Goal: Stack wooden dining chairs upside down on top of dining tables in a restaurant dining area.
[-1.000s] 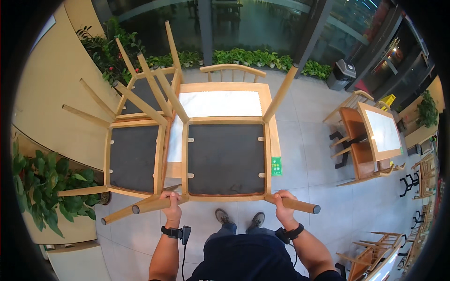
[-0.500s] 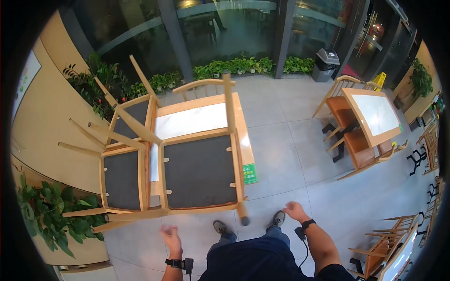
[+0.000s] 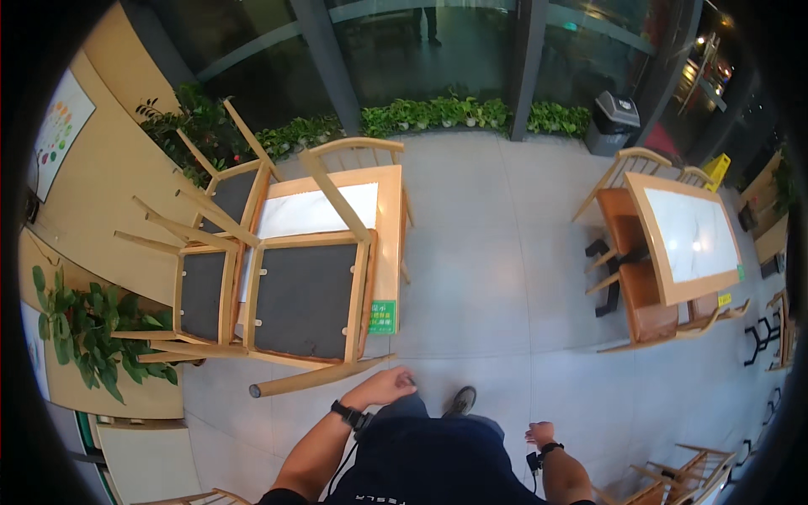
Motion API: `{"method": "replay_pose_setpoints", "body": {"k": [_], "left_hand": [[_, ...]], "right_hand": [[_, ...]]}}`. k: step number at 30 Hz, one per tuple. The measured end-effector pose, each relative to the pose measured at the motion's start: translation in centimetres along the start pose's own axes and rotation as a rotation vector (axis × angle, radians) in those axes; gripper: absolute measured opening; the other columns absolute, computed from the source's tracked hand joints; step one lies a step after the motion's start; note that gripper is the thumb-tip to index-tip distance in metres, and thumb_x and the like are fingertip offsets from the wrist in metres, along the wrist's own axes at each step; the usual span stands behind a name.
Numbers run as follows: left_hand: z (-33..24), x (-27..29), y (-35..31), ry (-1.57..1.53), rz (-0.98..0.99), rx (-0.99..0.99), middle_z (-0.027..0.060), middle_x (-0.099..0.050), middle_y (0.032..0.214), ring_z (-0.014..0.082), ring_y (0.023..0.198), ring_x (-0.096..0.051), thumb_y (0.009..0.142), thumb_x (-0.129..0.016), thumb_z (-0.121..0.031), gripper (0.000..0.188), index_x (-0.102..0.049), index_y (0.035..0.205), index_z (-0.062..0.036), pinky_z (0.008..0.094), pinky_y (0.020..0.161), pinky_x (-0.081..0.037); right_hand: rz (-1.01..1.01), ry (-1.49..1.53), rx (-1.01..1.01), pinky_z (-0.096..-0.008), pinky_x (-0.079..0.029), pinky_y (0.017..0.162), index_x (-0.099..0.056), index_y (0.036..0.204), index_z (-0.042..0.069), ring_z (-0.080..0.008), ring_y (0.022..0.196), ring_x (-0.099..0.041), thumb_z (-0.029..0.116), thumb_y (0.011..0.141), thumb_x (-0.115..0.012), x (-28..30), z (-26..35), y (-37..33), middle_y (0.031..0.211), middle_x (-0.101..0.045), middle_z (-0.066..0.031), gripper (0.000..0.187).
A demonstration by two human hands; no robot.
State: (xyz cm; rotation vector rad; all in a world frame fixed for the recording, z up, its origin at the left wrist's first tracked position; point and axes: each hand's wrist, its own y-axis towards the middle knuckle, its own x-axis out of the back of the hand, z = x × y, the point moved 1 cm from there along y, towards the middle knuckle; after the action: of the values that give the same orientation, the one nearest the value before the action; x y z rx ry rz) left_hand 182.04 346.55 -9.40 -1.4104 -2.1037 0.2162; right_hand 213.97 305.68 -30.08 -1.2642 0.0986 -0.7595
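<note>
One inverted chair, gripped one second ago, now released: left hand half-curled, right hand loosely bent, both empty. Chair rests on surface at person's eleven o'clock; placing looks finished.

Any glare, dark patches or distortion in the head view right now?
Head view: bright glare spots on the right-side white tabletop; straight edges bend toward the picture's rim, corners black. Same head view: the window glass looks dark.
</note>
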Motion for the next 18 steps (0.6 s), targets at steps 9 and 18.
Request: {"method": "replay_pose_setpoints", "body": {"k": [9,18], "left_hand": [[-7.1,5.9,21.5,-0.097,-0.346,-0.001,0.0157,-0.069,0.092,0.026,0.087,-0.067,0.084,-0.068,-0.033,0.039,-0.063,0.106,-0.0003,0.0361,0.079,-0.052],[-6.7,16.9,36.6,-0.244,-0.475,0.063,0.017,-0.069,0.094,0.0265,0.087,-0.068,0.084,-0.068,-0.032,0.04,-0.062,0.106,0.0005,0.0351,0.077,-0.053]], "right_hand": [[0.084,0.038,0.415,-0.0292,-0.053,0.047,-0.063,0.085,-0.006,-0.0182,0.057,-0.065,0.014,0.084,-0.06,-2.7,24.7,4.6,0.069,-0.066,-0.013,0.02],[0.133,-0.249,0.568,-0.032,-0.055,0.052,-0.064,0.088,-0.006,-0.0201,0.062,-0.067,0.016,0.087,-0.061,-3.0,47.7,6.9,0.076,-0.068,-0.0147,0.022]]}}
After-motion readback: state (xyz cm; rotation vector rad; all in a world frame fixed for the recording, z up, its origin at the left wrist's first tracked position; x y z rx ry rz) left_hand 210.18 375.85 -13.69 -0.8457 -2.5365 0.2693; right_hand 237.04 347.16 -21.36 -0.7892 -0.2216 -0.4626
